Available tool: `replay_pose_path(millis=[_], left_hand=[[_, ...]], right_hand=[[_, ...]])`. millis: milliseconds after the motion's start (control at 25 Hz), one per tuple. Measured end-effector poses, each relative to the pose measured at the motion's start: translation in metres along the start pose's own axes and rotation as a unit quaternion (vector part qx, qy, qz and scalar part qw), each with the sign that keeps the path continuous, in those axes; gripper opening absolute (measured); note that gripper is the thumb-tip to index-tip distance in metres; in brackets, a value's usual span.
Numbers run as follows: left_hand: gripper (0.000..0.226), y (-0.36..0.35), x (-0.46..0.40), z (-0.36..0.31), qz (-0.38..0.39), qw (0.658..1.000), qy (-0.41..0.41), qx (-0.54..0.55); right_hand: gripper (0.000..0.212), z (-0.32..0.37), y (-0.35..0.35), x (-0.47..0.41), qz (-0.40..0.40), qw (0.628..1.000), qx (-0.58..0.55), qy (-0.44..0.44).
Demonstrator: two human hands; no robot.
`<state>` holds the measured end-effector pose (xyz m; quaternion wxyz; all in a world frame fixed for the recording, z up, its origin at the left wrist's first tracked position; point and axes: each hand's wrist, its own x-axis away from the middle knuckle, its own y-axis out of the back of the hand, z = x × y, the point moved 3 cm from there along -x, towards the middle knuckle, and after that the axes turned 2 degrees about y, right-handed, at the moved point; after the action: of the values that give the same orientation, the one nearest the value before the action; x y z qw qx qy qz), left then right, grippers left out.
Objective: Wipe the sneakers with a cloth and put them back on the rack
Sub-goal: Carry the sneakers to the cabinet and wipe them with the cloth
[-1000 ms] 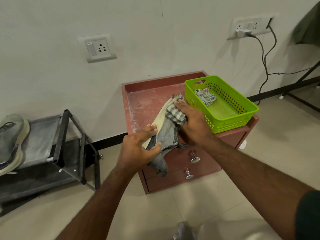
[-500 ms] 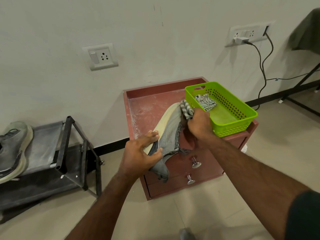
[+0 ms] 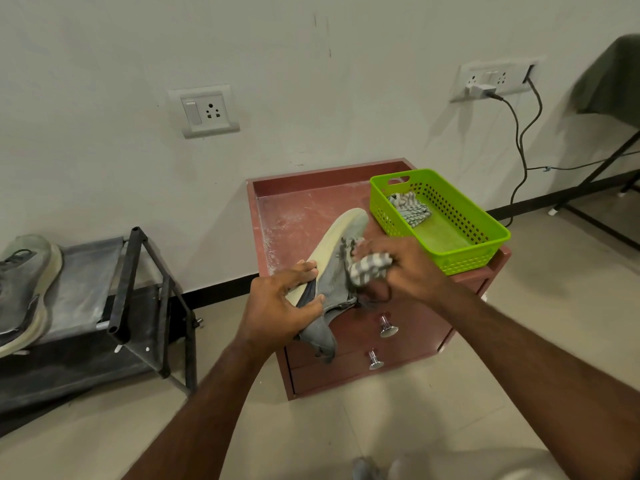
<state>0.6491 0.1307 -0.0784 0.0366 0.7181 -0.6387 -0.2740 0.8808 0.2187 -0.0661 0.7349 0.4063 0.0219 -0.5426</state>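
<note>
Wiping is the step in hand, by my reading. The left hand (image 3: 280,303) grips the grey sneaker (image 3: 334,271) at its heel end, thumb and fingers curled round the collar, and holds it tilted on its side over the dusty red surface (image 3: 294,216) of a small drawer cabinet, pale sole turned toward the wall. The right hand (image 3: 405,268) has its fingers closed round a bunched striped cloth (image 3: 369,268) and presses it against the sneaker's upper near the laces — whether the cloth also reaches the sole I cannot tell, since the hand covers that part.

The next move probably calls for the cloth to travel along the upper and the sole edge while the left hand turns the sneaker to bring unwiped faces up; the grip at the heel should stay firm, because the shoe overhangs the front edge of the surface above the drawer knobs (image 3: 388,329).

A green perforated basket (image 3: 485,237) sits on the same surface, just beside the sneaker's toe; inside it, toward the wall end, lies a second striped cloth (image 3: 408,209) — nothing else shows in it.

The rack (image 3: 138,299) stands to the left on the floor, well apart, with the other sneaker (image 3: 24,289) lying on its upper shelf.
</note>
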Motion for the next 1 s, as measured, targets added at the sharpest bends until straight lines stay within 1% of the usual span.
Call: replay_pose_path(millis=[40,80,120,160,200,240,280,320,400,440,480,520,560,600,640,680,720,760,840,880,920,960,1000], left_hand=[[0.048,0.000,-0.001,0.000,-0.001,1.000,0.001,0.001],[0.048,0.001,-0.001,0.000,0.000,1.000,0.004,0.003],[0.047,0.001,-0.002,0.000,0.000,1.000,0.007,0.003],[0.047,0.001,-0.002,0.000,0.000,1.000,0.008,0.004],[0.046,0.001,-0.002,0.000,-0.002,1.000,0.008,0.003],[0.046,0.002,-0.002,-0.001,-0.002,1.000,0.008,0.001],[0.046,0.002,-0.001,-0.002,0.000,1.000,0.008,-0.003],[0.046,0.002,0.000,-0.003,0.002,1.000,0.006,-0.006],[0.044,0.006,-0.002,-0.005,-0.014,1.000,0.012,-0.008],[0.041,0.010,-0.004,-0.005,-0.030,0.999,0.020,-0.008],[0.038,0.014,-0.008,-0.004,-0.047,0.998,0.030,-0.009],[0.036,0.017,-0.010,-0.002,-0.062,0.997,0.040,-0.009],[0.034,0.020,-0.012,-0.001,-0.069,0.996,0.049,-0.004],[0.033,0.020,-0.013,0.000,-0.067,0.996,0.053,0.000],[0.033,0.019,-0.013,0.000,-0.060,0.997,0.051,0.001],[0.034,0.017,-0.012,-0.002,-0.054,0.997,0.046,-0.005],[0.034,0.016,-0.010,-0.003,-0.052,0.998,0.041,-0.012],[0.034,0.016,-0.010,-0.003,-0.056,0.998,0.038,-0.014],[0.033,0.018,-0.011,-0.001,-0.064,0.997,0.040,-0.007],[0.033,0.017,-0.012,-0.001,-0.060,0.997,0.038,-0.008],[0.033,0.017,-0.012,-0.001,-0.059,0.997,0.038,-0.014],[0.033,0.017,-0.012,0.000,-0.060,0.997,0.040,-0.017],[0.033,0.018,-0.012,0.000,-0.058,0.997,0.041,-0.017]], right_hand=[[0.021,-0.004,0.009,-0.005,-0.058,0.996,-0.044,-0.049],[0.023,0.004,0.014,-0.008,-0.112,0.990,-0.048,-0.068],[0.030,0.015,0.013,-0.008,-0.143,0.988,-0.023,-0.060],[0.038,0.025,0.006,-0.008,-0.131,0.991,-0.013,-0.024],[0.042,0.034,-0.003,-0.006,-0.072,0.997,-0.027,0.009],[0.042,0.037,-0.014,-0.001,0.008,0.999,-0.032,0.034],[0.040,0.031,-0.019,0.004,0.053,0.997,-0.002,0.050],[0.037,0.019,-0.015,0.007,0.050,0.997,0.040,0.043],[0.036,-0.004,0.002,0.008,-0.038,0.995,0.078,-0.047],[0.037,-0.005,0.008,0.009,-0.083,0.990,0.078,-0.078],[0.038,0.002,0.008,0.008,-0.109,0.990,0.047,-0.072],[0.042,0.013,0.005,0.005,-0.114,0.992,0.006,-0.048],[0.046,0.023,-0.003,0.002,-0.091,0.995,-0.027,-0.012],[0.048,0.031,-0.011,0.002,-0.050,0.998,-0.037,0.022],[0.047,0.031,-0.021,0.004,0.002,0.999,-0.025,0.048],[0.046,0.027,-0.028,0.006,0.044,0.998,0.007,0.054],[0.045,0.019,-0.030,0.005,0.049,0.998,0.029,0.036],[0.044,0.012,-0.024,0.001,0.008,0.999,0.045,-0.007],[0.042,0.011,-0.007,-0.003,-0.124,0.987,0.053,-0.091],[0.044,0.010,0.001,-0.003,-0.165,0.981,0.048,-0.091],[0.046,0.013,0.005,-0.001,-0.165,0.983,0.050,-0.063],[0.046,0.016,0.003,0.000,-0.120,0.992,0.040,-0.022],[0.047,0.018,-0.003,0.001,-0.052,0.998,0.025,0.005]])
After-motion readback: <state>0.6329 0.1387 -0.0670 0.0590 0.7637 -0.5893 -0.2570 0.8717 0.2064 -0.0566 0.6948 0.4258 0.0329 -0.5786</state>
